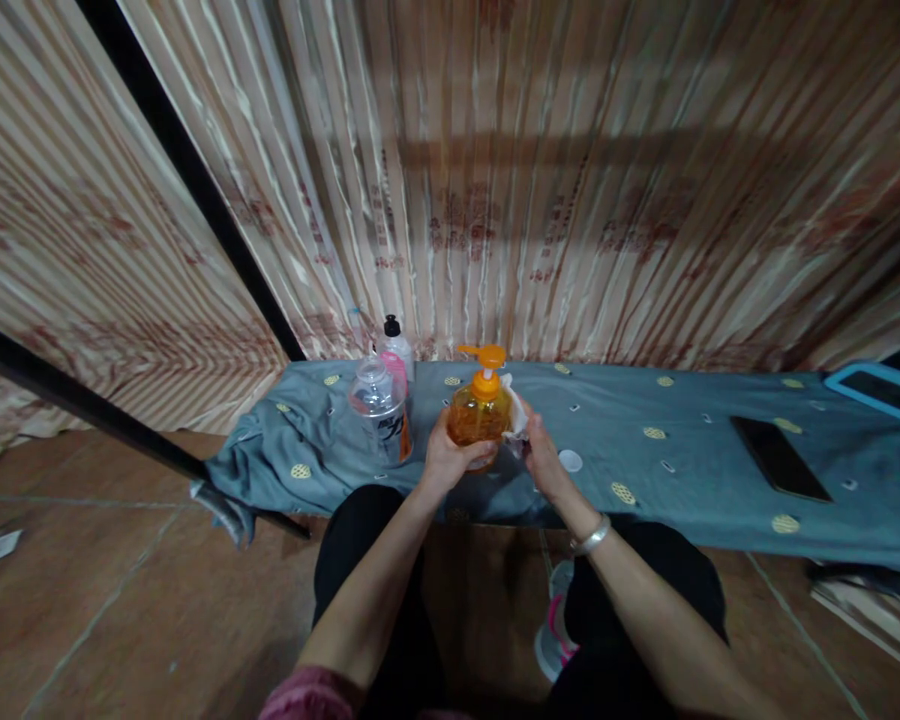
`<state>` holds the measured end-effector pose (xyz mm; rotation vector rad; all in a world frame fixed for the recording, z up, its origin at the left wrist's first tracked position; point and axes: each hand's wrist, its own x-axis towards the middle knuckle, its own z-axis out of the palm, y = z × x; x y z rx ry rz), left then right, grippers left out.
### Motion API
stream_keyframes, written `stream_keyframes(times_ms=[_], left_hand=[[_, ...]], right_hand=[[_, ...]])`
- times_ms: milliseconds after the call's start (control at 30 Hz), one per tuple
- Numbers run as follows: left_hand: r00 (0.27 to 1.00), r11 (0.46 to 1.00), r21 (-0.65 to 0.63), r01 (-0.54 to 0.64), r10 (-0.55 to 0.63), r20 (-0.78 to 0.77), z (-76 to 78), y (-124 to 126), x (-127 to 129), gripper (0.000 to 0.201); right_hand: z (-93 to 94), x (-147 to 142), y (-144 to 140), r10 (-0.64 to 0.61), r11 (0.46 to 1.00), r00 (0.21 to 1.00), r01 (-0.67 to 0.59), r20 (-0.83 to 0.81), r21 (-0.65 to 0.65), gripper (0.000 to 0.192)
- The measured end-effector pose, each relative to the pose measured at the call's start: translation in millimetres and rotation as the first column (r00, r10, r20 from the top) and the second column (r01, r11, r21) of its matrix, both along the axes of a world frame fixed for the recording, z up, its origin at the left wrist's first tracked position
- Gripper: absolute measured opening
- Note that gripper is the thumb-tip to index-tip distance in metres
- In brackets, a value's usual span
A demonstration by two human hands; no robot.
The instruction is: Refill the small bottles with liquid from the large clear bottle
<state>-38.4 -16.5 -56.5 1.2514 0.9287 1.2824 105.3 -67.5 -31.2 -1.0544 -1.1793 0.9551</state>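
Note:
My left hand (448,452) is wrapped round the lower left side of a pump bottle (471,415) of amber liquid with an orange pump top. The bottle stands upright in front of me, above the cloth-covered bench. In my right hand (544,455) a crumpled white tissue (517,412) is pinched against the bottle's right side. To the left stands a clear wide-bodied plastic bottle (379,410) with no cap on it. Behind it is a pale bottle with a black cap (392,335). A round white lid (570,461) lies flat just right of my right hand.
The bench cover (690,480) is blue-green with yellow prints. On its right part lie a dark phone (780,458) and a blue-framed object (889,391). Pleated curtains (495,180) hang behind. Black poles (195,190) slant down on the left. A clear container (555,635) sits below, between my legs.

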Motion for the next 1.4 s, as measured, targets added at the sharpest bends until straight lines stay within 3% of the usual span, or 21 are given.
stream_keyframes(times_ms=[100,267,500,667,800,933,1000,1133,1267,1400], left_hand=[[0.999,1.000,-0.005,0.011,-0.011,0.034,10.7,-7,-4,0.061],[0.981,0.993,-0.056,0.107,-0.097,0.168,30.0,-17,-12,0.059],[0.981,0.993,-0.098,0.065,-0.045,0.188,31.2,-18,-13,0.058],[0.995,0.999,-0.034,0.004,-0.001,0.098,30.6,-14,-6,0.054],[0.995,0.999,-0.027,-0.019,0.021,0.094,30.6,-4,3,0.052],[0.995,0.998,-0.004,-0.057,0.057,0.080,26.8,12,14,0.053],[0.995,0.997,-0.004,-0.080,0.080,0.064,22.6,21,22,0.051],[0.998,0.998,-0.045,-0.040,0.042,0.051,11.4,33,44,0.052],[0.998,0.999,-0.043,0.003,0.000,0.065,2.4,43,72,0.051],[1.000,0.999,-0.034,0.010,-0.010,-0.017,0.2,55,96,0.051]], right_hand=[[-5.1,0,14,0.086,0.987,0.983,-0.106,-0.159,-0.118,0.068],[-20.2,-4,23,0.159,0.910,0.935,-0.264,-0.318,-0.319,0.058],[-47.1,-17,20,0.127,0.854,0.935,-0.272,-0.331,-0.443,0.044],[-58.6,-13,5,0.154,0.851,0.973,-0.220,-0.172,-0.478,0.040],[-55.8,9,-5,0.172,0.859,0.980,-0.099,0.101,-0.502,0.033],[-41.4,28,-5,0.115,0.921,0.889,0.073,0.444,-0.384,0.022],[-33.0,28,-3,0.066,0.942,0.828,0.133,0.556,-0.309,0.027],[-22.8,19,4,-0.044,0.956,0.750,0.224,0.660,-0.191,0.048],[-25.3,19,21,-0.144,0.941,0.712,0.313,0.688,-0.127,0.040],[-34.2,32,43,-0.211,0.879,0.658,0.451,0.723,-0.154,0.035]])
